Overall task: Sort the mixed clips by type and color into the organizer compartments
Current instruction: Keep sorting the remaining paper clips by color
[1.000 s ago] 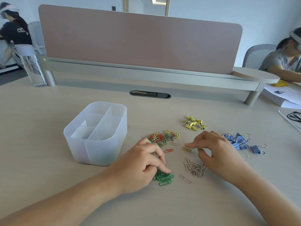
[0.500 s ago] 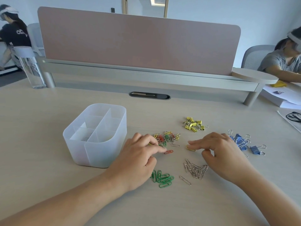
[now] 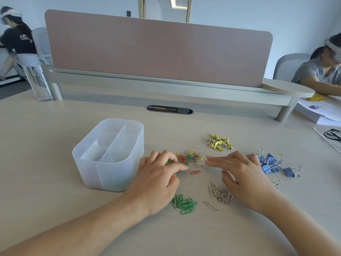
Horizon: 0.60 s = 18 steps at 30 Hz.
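A translucent white organizer [image 3: 110, 182] with several compartments stands left of centre. The mixed pile of coloured paper clips [image 3: 191, 156] lies to its right. My left hand [image 3: 156, 180] rests on that pile's left edge, fingers bent, thumb and index apart, pinching nothing. A single red paper clip [image 3: 195, 172] lies just past its index fingertip. My right hand [image 3: 241, 174] lies flat, fingers stretched towards the pile. Green paper clips [image 3: 184, 203] and silver paper clips [image 3: 220, 195] lie in separate heaps near me. Yellow binder clips [image 3: 220, 142] and blue binder clips [image 3: 271, 163] are grouped farther right.
A loose silver paper clip [image 3: 210, 206] lies beside the silver heap. A clear water bottle [image 3: 37, 80] stands at the far left by the desk divider [image 3: 158, 52]. Papers [image 3: 317, 111] lie at the right edge. Two other people sit beyond the desk.
My left hand has left the green heap and moved up to the mixed pile's left edge. My right hand has flattened out; the yellow paper clip under its fingertips is out of sight.
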Each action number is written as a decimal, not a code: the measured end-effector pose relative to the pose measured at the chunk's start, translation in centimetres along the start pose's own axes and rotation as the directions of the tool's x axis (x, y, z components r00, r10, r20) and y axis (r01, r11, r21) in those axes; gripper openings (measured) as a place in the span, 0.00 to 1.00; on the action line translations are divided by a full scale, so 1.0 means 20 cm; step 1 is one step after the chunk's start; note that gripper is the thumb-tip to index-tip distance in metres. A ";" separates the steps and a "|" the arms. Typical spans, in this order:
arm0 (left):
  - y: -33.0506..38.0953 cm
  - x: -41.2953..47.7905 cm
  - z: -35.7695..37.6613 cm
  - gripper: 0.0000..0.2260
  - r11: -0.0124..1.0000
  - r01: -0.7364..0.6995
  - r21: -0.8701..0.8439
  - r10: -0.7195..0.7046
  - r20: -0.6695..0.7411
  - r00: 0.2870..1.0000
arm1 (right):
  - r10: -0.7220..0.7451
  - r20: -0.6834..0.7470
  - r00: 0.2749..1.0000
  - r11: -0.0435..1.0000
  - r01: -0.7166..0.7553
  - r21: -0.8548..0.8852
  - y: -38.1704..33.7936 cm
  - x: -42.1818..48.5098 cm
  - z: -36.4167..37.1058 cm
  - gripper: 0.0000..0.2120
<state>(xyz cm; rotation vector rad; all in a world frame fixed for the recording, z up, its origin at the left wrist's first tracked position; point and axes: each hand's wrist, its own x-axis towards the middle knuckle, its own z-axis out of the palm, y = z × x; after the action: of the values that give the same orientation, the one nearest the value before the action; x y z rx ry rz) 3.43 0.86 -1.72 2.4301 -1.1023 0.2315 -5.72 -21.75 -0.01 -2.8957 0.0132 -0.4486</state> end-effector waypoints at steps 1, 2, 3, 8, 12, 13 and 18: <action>0.00 0.00 0.00 0.30 1.000 0.013 0.004 -0.013 -0.011 1.000 | -0.052 0.013 0.999 0.999 0.052 -0.003 -0.02 0.00 0.01 0.25; 0.00 0.00 0.00 0.30 1.000 0.023 0.008 -0.023 -0.020 1.000 | -0.108 0.038 0.993 0.993 0.109 -0.037 -0.03 0.00 0.02 0.27; -0.01 0.00 0.00 0.30 1.000 0.027 0.011 -0.027 -0.027 0.999 | -0.150 0.062 0.987 0.984 0.155 -0.086 -0.04 0.00 0.03 0.29; -0.01 0.00 0.00 0.31 0.999 0.028 0.026 -0.027 -0.035 0.999 | -0.104 -0.067 0.992 0.990 0.096 -0.106 0.00 0.02 0.01 0.28; 0.00 0.00 0.00 0.29 0.999 0.052 0.009 -0.051 -0.050 0.997 | 0.057 -0.171 0.984 0.997 -0.064 -0.040 0.03 0.03 0.01 0.22; 0.00 0.00 0.00 0.28 0.999 0.050 0.004 -0.050 -0.056 0.997 | 0.060 -0.189 0.980 0.998 -0.066 -0.024 0.01 0.03 0.02 0.21; 0.01 0.01 0.01 0.29 0.999 0.032 0.002 -0.032 -0.053 0.998 | -0.084 0.088 0.992 0.994 0.090 -0.060 -0.07 0.05 0.03 0.29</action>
<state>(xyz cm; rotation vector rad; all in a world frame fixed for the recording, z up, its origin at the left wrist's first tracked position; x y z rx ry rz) 3.46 0.46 -1.80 2.4281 -1.0400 0.2857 -4.55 -20.19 0.00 -2.9851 -0.1150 -0.3441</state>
